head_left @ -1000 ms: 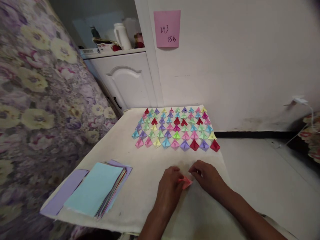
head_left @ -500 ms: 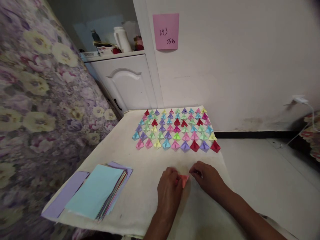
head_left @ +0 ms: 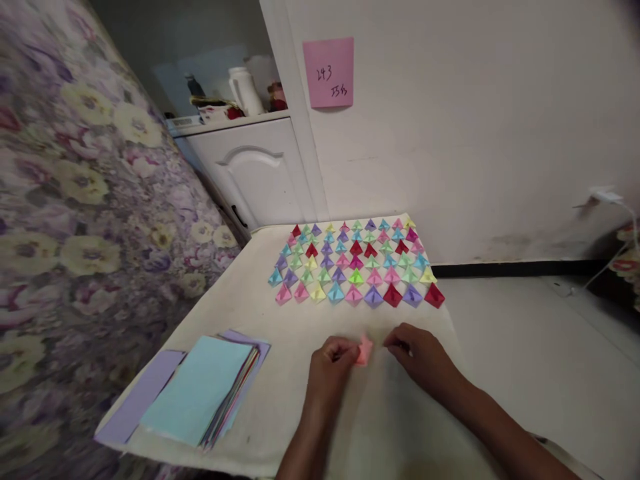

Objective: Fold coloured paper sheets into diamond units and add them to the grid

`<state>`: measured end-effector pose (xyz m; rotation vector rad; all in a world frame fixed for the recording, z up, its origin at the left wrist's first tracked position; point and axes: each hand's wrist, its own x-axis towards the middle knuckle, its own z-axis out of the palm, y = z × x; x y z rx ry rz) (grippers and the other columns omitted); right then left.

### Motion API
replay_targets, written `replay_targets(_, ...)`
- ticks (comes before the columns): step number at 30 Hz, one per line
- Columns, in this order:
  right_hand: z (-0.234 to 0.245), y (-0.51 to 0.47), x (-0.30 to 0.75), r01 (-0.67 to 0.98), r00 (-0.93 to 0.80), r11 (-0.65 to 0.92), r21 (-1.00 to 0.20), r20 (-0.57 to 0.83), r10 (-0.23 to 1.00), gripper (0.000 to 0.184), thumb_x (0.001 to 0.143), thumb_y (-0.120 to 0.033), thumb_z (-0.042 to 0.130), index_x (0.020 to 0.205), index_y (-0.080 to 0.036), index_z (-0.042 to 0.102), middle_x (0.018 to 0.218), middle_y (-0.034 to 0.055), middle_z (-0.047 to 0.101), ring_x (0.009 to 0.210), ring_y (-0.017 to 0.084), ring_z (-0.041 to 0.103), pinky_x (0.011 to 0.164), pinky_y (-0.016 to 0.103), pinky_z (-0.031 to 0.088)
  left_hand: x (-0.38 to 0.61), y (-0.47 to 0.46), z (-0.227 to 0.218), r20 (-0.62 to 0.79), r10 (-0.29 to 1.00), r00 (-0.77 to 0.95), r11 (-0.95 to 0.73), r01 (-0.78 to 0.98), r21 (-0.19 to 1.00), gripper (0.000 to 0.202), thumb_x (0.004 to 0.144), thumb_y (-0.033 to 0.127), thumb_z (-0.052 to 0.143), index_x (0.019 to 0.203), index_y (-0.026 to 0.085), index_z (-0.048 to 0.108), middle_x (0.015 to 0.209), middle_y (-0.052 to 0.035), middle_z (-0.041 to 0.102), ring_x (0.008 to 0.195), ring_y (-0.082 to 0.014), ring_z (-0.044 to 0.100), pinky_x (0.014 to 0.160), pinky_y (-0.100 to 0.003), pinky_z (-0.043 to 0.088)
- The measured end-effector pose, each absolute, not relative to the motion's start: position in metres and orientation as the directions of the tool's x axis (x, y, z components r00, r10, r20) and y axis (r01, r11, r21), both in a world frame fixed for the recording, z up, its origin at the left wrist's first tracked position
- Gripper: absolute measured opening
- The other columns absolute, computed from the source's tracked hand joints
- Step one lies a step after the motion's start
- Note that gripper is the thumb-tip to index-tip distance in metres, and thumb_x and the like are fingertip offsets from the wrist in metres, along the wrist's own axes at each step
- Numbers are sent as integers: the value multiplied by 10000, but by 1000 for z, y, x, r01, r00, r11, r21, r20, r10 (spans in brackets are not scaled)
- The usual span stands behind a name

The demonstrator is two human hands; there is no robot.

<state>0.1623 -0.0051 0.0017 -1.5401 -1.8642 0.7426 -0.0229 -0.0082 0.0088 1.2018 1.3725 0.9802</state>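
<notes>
My left hand [head_left: 330,370] is closed in a pinch on a small pink folded paper piece [head_left: 364,349] just above the cream-covered table [head_left: 300,393]. A hand's width to the right, my right hand [head_left: 419,357] rests on the cloth with its fingers curled together; whether it holds anything I cannot make out. Beyond both hands lie several rows of small folded paper pyramids [head_left: 355,267] in red, pink, blue, green, yellow and purple.
A stack of coloured paper sheets [head_left: 200,390], light blue on top, lies at the table's near left beside a single purple sheet [head_left: 140,397]. A floral cloth [head_left: 75,220] hangs at the left. A white cabinet [head_left: 250,167] and wall with a pink note [head_left: 329,72] stand behind.
The pink piece has gone from lying flat between both hands to standing pinched in my left hand. My right hand has drawn slightly away to the right.
</notes>
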Motion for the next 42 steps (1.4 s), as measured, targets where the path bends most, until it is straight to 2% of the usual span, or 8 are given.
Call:
replay_targets(4,4,-5,160,530,-146,154,-834,90,985,137,755,-184,497,757,-201,633,740,11,633,666,156,571,622,267,422,-25,-8,10,-363,914,178,403,-476,781,104,662,184,679,715,109,631,667,-16,632,591,-93,556,612,-211,438)
replay_targets(7,7,-5,157,469,-144,133,-873,73,987,136,758,-208,501,755,-198,636,731,15,644,667,163,584,623,273,439,-22,-11,9,-388,886,253,451,-661,599,92,678,101,662,767,98,636,742,-36,657,667,-98,599,673,-209,478)
replay_targets(16,18,-6,152,328,-135,70,-942,27,991,142,759,-248,514,773,-193,645,744,14,667,713,169,601,665,273,460,-22,-10,8,-410,857,313,488,-751,445,114,724,69,605,833,103,609,805,-39,639,647,-84,599,592,-168,496)
replay_targets(27,25,-11,145,287,-134,119,-950,83,987,135,772,-267,517,754,-195,630,733,8,656,702,153,589,647,252,455,-16,-14,10,-337,877,342,476,-716,512,85,711,94,632,794,108,631,744,-37,652,614,-90,602,594,-182,493)
replay_targets(31,22,-9,147,295,-105,96,-951,68,992,130,766,-264,520,756,-197,631,718,4,654,689,155,587,634,252,450,-23,-8,8,-328,932,153,360,-489,794,98,724,209,635,744,117,610,668,-6,604,571,-81,544,552,-182,429)
replay_targets(34,20,-7,149,305,-85,82,-949,58,995,129,766,-257,518,765,-204,635,730,0,656,687,152,585,628,246,444,-37,-5,10,-148,983,-104,154,51,987,172,752,302,589,677,147,585,599,24,534,569,-103,496,545,-207,368)
replay_targets(38,19,-7,149,326,-79,84,-942,62,995,141,770,-263,511,773,-205,639,749,7,662,687,154,585,624,248,439,-48,-7,19,180,973,-142,-21,727,687,202,809,291,473,658,191,561,717,7,533,675,-139,496,577,-237,311)
replay_targets(42,18,-8,148,322,-91,91,-942,65,994,135,768,-265,513,764,-206,634,743,6,658,688,153,582,623,247,436,-43,-10,16,134,990,-33,-25,910,413,210,835,257,404,687,201,543,768,-9,527,704,-147,494,565,-247,268)
